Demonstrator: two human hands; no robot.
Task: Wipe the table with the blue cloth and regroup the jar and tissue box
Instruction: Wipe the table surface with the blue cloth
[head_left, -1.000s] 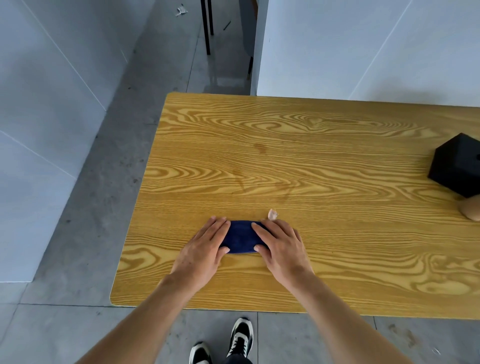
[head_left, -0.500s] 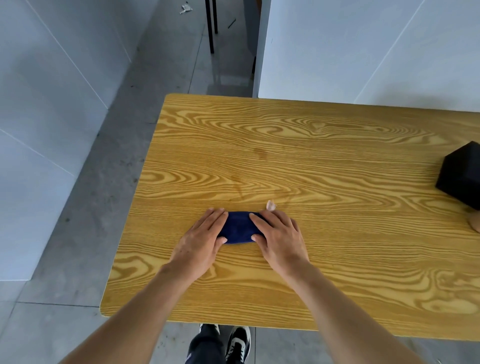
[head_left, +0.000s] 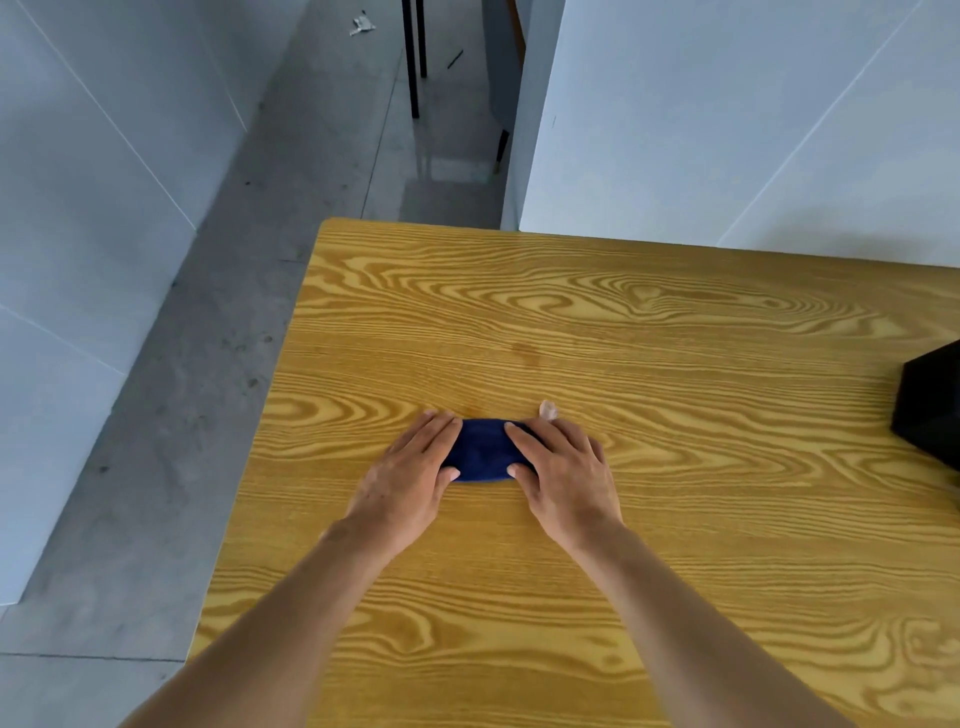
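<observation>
A folded dark blue cloth (head_left: 480, 451) lies on the yellow wood-grain table (head_left: 649, 364), left of its middle. My left hand (head_left: 410, 478) presses flat on the cloth's left end and my right hand (head_left: 563, 475) presses flat on its right end, fingers stretched forward. A small pale scrap (head_left: 548, 410) lies just beyond my right fingertips. A black box (head_left: 930, 410) is cut off by the right edge of the view. The jar is out of view.
The table's left edge (head_left: 270, 405) drops to a grey tiled floor (head_left: 182, 389). White walls stand to the left and behind the table's far edge. Black furniture legs (head_left: 413, 57) stand on the floor far back.
Both hands have pushed the cloth away from me, further onto the table. The view has shifted so the black box sits further right and the tan object beside it has left the frame.
</observation>
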